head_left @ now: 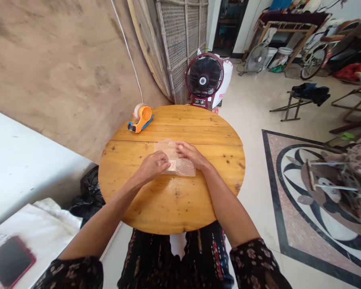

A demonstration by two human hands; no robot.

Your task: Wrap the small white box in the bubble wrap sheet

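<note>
A sheet of clear plastic wrap (187,169), which looks like bubble wrap, lies spread on the round wooden table (177,208). On its near part rests a small white box (173,165) with red print. My left hand (153,165) is closed at the box's left end, fingers curled and thumb against it; the fingertips partly cover that end. My right hand (191,155) lies on the right side of the sheet, its fingers stretched out and slightly apart. Toward the table's far left edge stands an orange and blue tape dispenser (143,118) with a roll of tape.
A dark red fan (203,78) stands just beyond the table's far edge. Wooden board (69,60) leans close on the left. A phone (10,261) lies on a white surface at lower left, near a black plastic bag (90,188). A folding stool (291,106) stands to the right.
</note>
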